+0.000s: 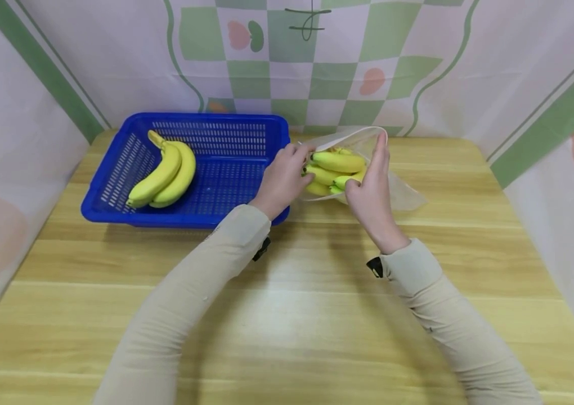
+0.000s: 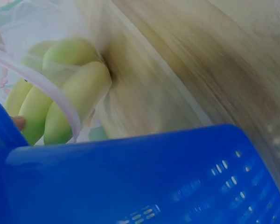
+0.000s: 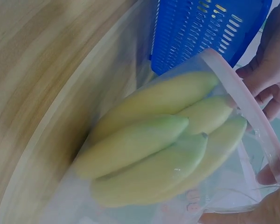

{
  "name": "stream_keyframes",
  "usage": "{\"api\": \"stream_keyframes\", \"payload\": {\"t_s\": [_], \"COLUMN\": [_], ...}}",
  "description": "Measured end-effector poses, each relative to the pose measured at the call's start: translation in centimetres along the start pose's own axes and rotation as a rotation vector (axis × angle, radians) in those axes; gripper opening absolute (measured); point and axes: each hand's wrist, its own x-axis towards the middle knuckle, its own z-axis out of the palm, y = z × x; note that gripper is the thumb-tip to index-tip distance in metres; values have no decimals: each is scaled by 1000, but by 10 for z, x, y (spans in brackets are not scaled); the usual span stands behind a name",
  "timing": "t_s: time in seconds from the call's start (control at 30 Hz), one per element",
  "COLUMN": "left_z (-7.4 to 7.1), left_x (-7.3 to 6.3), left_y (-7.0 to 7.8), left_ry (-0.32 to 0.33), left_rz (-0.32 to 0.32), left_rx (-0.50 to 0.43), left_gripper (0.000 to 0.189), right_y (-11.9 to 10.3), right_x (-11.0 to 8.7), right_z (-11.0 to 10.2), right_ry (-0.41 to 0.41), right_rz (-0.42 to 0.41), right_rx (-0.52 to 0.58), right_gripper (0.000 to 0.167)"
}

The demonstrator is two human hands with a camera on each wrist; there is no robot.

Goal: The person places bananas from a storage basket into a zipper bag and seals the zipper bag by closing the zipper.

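Observation:
A clear plastic bag (image 1: 398,191) lies on the wooden table (image 1: 287,315) just right of a blue basket (image 1: 226,163), with a bunch of yellow-green bananas (image 1: 335,169) inside it. My left hand (image 1: 287,174) grips the left side of the bag's mouth and my right hand (image 1: 370,180) pinches the right side, so the opening is held wide. The right wrist view shows the bagged bananas (image 3: 163,140) behind the bag's rim (image 3: 252,102). In the left wrist view the same bananas (image 2: 60,98) show above the basket wall (image 2: 130,177). A second banana bunch (image 1: 165,174) lies in the basket.
The basket sits at the table's back left, its right wall close to my left hand. Patterned cloth walls (image 1: 317,50) enclose the table on three sides. Bare wood stretches in front of my arms and to the right of the bag.

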Motion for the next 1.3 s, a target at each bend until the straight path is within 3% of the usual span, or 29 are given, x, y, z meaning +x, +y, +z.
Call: {"api": "stream_keyframes", "payload": {"t_s": [0.3,0.53,0.73,0.83,1.0,1.17,1.3], "left_z": [1,-2,-10,-16,-30,-44,-53], "left_x": [1,2,3,4,5,5,2], "left_y": [-6,-9,-15,-18,-26,-43,-57], "left_ry": [51,-6,-42,-33,18,61,61], "left_rz": [-70,-74,-38,-45,-114,-175,-217], "left_rx": [-53,-130,-216,-196,-99,37,59], "left_gripper": [66,73,66,60,52,53,55], "right_y": [-1,-1,-3,-3,-2,-1,1], "right_x": [0,0,-1,-1,-1,-1,0], "right_z": [1,1,0,-1,0,0,-2], "right_ry": [0,2,3,4,1,-7,2], "right_rz": [-12,-7,-9,-6,1,2,2], "right_rx": [-11,-12,-19,-26,-26,-20,-19], "right_gripper": [94,95,95,95,96,97,97]}}
